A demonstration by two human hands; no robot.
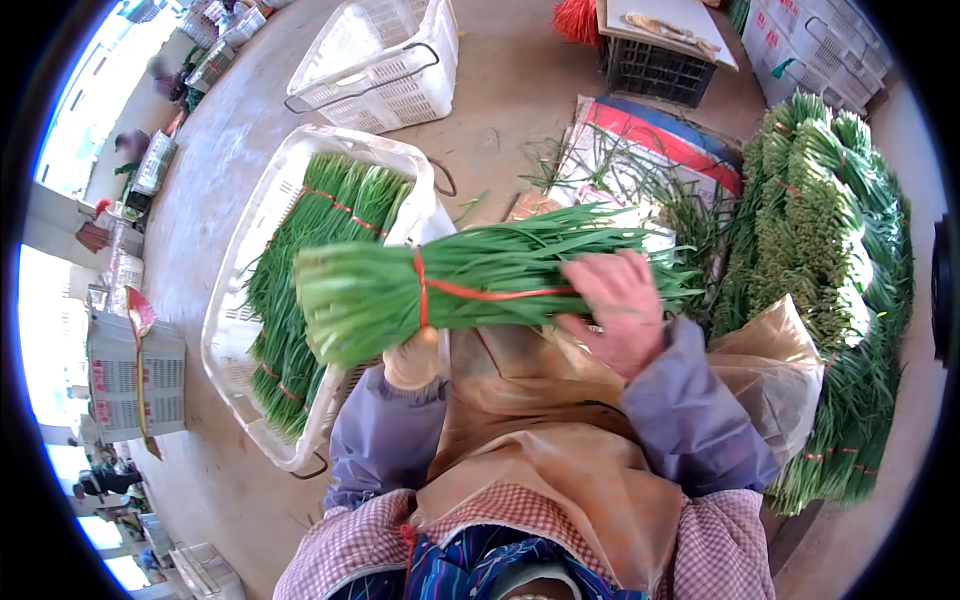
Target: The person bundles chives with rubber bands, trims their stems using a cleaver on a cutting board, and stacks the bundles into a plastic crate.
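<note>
A large bundle of green chives (pixel 500 262) lies across the front of my body, its pale stem ends on the left and leaves on the right. My left hand (pixel 412 362) supports it from below near the stems, gripping it, with most of the fingers hidden behind the bundle. Around the stems runs a red tie (pixel 421 290), whose loose length stretches along the leaves to my right hand (pixel 622 308). That hand is over the leaf end, fingers and thumb closing on the tie's end.
To the left, a white plastic crate (pixel 225 330) holds banded chive bundles (pixel 330 220). Behind it stands another white crate (pixel 385 75). On the right lies a tall pile of bundles (pixel 800 230). Loose leaves litter a printed sack (pixel 640 140); a black crate (pixel 655 75) stands beyond. Other people appear far left.
</note>
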